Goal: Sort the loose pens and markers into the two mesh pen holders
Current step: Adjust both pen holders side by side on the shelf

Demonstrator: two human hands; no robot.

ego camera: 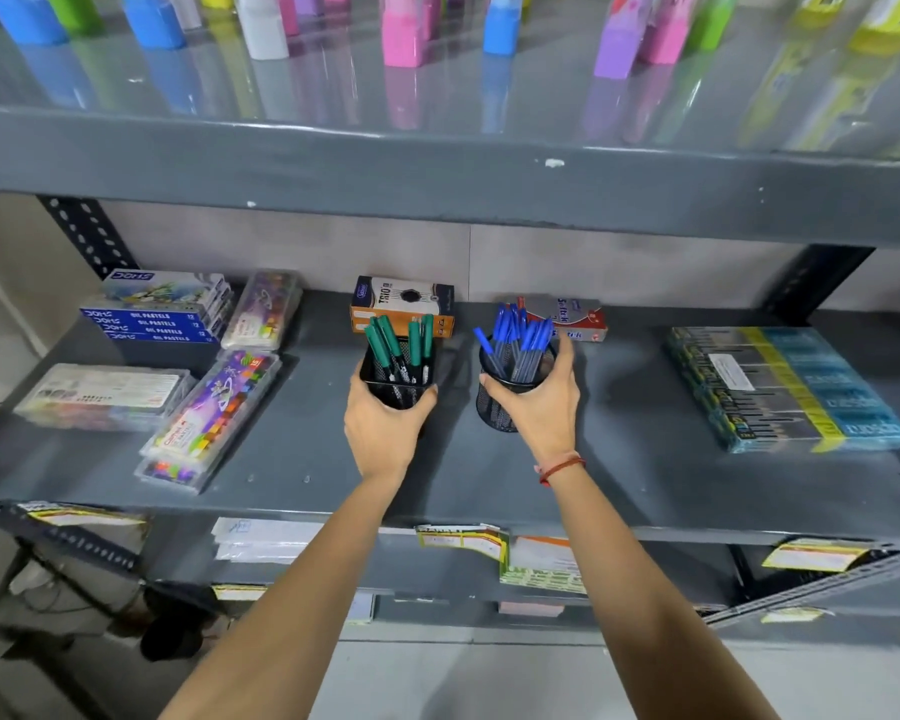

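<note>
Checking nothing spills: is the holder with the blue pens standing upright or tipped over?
Upright. The round mesh holder stands on the shelf, blue pens pointing up, right hand around it.

On the grey shelf [302, 459] I see stacked oil pastel boxes [157, 314] at far left, clear crayon cases [214, 407] beside them, an orange box [404, 304] and a red box [575, 317] at the back, and a wrapped pencil pack [785, 387] at right. Coloured bottles [401, 28] line the shelf above.
</note>
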